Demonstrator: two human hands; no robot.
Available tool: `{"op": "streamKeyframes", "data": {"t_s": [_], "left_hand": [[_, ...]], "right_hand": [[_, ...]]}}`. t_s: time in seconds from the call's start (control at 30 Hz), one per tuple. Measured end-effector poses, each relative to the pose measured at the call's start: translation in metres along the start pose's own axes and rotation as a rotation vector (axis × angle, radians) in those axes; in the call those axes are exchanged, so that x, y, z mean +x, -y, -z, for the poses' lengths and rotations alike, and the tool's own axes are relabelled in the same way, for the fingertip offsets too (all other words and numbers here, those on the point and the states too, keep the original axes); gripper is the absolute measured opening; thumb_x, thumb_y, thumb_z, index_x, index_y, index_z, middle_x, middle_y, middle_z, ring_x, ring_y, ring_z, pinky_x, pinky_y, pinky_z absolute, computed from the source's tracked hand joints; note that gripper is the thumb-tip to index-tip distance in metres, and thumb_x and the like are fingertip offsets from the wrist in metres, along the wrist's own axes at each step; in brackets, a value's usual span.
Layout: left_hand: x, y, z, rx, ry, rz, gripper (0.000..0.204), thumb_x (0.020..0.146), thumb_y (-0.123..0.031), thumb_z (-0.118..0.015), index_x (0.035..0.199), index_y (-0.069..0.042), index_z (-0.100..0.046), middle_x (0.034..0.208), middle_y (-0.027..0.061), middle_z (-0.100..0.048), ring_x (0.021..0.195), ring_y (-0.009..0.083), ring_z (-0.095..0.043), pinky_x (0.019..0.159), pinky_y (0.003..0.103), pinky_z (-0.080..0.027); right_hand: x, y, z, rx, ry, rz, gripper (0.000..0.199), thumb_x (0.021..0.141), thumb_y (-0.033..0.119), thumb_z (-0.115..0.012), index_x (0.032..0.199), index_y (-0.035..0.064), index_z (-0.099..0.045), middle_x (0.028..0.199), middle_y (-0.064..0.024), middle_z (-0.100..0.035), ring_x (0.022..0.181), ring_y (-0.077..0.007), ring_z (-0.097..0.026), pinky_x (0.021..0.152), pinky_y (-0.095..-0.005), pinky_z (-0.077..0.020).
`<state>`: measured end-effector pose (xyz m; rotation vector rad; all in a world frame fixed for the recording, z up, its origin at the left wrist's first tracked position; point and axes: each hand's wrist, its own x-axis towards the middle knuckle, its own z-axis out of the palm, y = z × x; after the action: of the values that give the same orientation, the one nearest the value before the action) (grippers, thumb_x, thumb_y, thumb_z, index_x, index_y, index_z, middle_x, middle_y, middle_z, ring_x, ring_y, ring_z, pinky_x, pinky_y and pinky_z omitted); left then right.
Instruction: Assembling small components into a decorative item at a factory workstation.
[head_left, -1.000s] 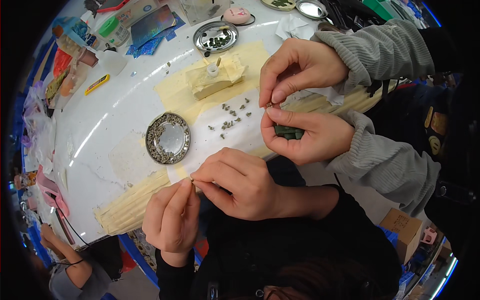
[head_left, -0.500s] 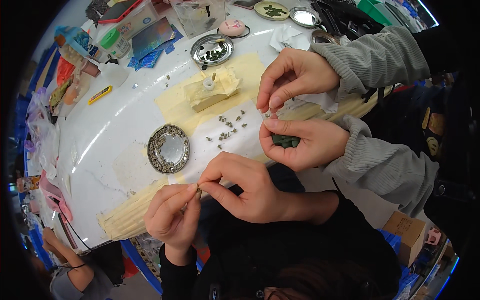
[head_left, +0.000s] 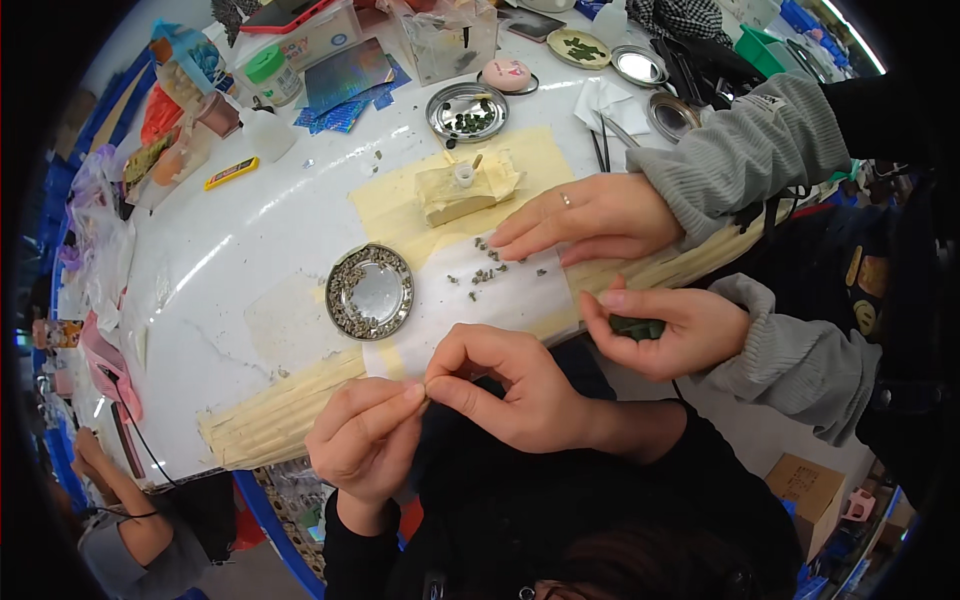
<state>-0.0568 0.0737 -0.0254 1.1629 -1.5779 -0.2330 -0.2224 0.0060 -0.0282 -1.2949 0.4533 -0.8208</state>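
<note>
left hand [head_left: 365, 440], right hand [head_left: 510, 385], pinching something tiny, perhaps, at table edge [head_left: 290, 415]

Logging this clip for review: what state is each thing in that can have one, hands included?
Left hand: fingers pinched together against the right hand's, on something too small to make out.
Right hand: fingers pinched, meeting the left.
Ornate round dish: upright, small bits ringing its rim, centre bare.
Small dark bits: scattered loose on the table.
Co-worker's ringed hand: flat, fingertips at the bits.
Co-worker's other hand: cupped around a dark green thing.
</note>
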Motion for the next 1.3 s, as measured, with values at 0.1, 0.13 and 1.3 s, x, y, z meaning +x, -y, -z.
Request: {"op": "streamKeyframes", "data": {"t_s": [0.1,0.13,1.3], "left_hand": [[-0.004,0.004,0.006,-0.141,0.037,0.091,0.024,0.072,0.009,-0.072,0.094,0.000,-0.072,0.084,0.0118,-0.067,0.067,0.0168,-0.061,0.056,0.025,-0.047],[-0.006,0.006,0.007,-0.179,0.035,0.105,0.022,0.073,0.008,-0.072,0.094,0.000,-0.072,0.084,0.0118,-0.067,0.067,0.0163,-0.061,0.055,0.024,-0.046],[0.000,-0.002,-0.011,0.139,-0.148,0.167,0.018,0.073,0.007,-0.077,0.089,0.002,-0.071,0.078,0.0116,-0.068,0.068,0.0172,-0.067,0.058,0.025,-0.052]], "right_hand": [[-0.002,-0.003,0.000,0.253,0.073,-0.152,0.007,0.096,0.006,-0.059,0.097,-0.0007,-0.059,0.089,-0.0014,-0.059,0.080,-0.0068,-0.055,0.073,-0.0219,-0.0464],[-0.001,-0.005,-0.001,0.324,0.093,-0.184,0.007,0.096,0.006,-0.059,0.097,-0.0004,-0.059,0.089,-0.0011,-0.059,0.080,-0.0067,-0.055,0.073,-0.0217,-0.0463],[0.007,-0.005,-0.007,-0.620,-0.176,0.468,0.019,0.082,-0.006,-0.068,0.101,-0.0015,-0.069,0.093,-0.0133,-0.069,0.077,-0.0207,-0.069,0.066,-0.0283,-0.0557]]}}
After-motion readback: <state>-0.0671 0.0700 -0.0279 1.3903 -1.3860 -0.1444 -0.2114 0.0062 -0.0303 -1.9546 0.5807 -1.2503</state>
